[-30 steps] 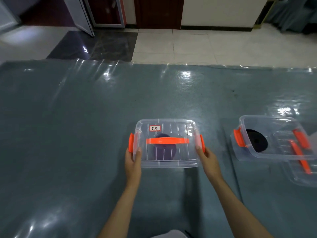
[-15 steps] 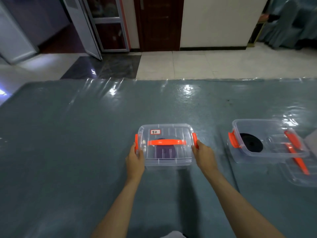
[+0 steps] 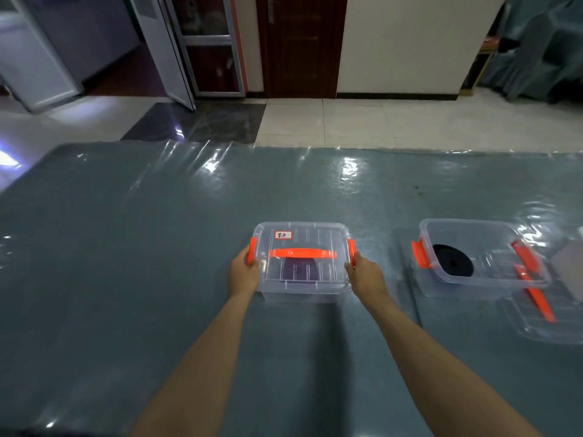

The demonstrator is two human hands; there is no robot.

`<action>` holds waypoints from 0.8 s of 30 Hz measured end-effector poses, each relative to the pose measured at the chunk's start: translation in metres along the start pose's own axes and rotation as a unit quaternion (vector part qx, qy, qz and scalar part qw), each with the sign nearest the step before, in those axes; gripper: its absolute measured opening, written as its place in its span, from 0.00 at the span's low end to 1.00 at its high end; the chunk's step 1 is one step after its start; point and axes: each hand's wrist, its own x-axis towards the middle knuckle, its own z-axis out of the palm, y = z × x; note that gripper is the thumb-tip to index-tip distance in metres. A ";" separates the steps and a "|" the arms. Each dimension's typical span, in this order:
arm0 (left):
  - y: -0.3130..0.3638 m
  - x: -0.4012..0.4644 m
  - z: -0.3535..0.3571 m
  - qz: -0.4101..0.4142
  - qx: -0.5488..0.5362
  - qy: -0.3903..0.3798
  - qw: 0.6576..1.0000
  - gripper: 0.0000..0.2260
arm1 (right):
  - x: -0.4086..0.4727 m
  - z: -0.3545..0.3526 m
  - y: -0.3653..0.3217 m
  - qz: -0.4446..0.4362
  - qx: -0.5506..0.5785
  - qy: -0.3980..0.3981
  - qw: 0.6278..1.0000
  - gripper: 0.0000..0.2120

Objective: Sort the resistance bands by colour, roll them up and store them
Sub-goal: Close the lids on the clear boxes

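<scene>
A: While both hands are at the ends of the closed box [image 3: 303, 263], what do you see as the danger?

B: The left hand [image 3: 244, 274] holds the left end, with the thumb on the orange left clasp [image 3: 252, 254]. The right hand [image 3: 366, 274] holds the right end in the same way, beside the right clasp [image 3: 351, 251]. The fingers of each are curled around the box wall. I think the clasps are being pressed down, or the box is being pushed away. If one clasp is not fully snapped, the lid can come up when someone takes the orange handle [image 3: 303, 253].

A: And where is the band?

B: The purple roll [image 3: 296, 272] lies inside this box, under the lid with the small label [image 3: 283, 235]. The box stands on the grey table [image 3: 126, 279], near the middle.

A: Is anything else at risk?

B: The table has a glossy plastic cover, so I judge the box can slide easily and go further than wanted. To the right, well apart, the open box [image 3: 479, 257] holds a black roll [image 3: 452, 264]. Its loose lid [image 3: 545, 313] lies partly under it on the near right side. This box is not yet closed, so the roll may loosen in it, and a careless reach could knock the lid.
</scene>
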 end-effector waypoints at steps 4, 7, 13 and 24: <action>0.001 0.002 -0.005 0.039 0.178 -0.040 0.982 0.20 | 0.003 -0.007 -0.001 0.012 0.018 -0.028 0.999 0.17; 0.003 -0.013 -0.005 0.104 0.339 -0.045 0.934 0.25 | -0.010 -0.018 0.007 -0.005 0.056 -0.039 0.998 0.16; 0.000 -0.086 0.032 0.246 0.391 -0.062 0.885 0.23 | -0.078 -0.030 0.056 -0.013 0.037 0.039 0.998 0.17; 0.048 -0.171 0.165 0.365 0.394 -0.202 0.819 0.15 | -0.158 -0.077 0.216 0.107 -0.052 0.019 0.993 0.13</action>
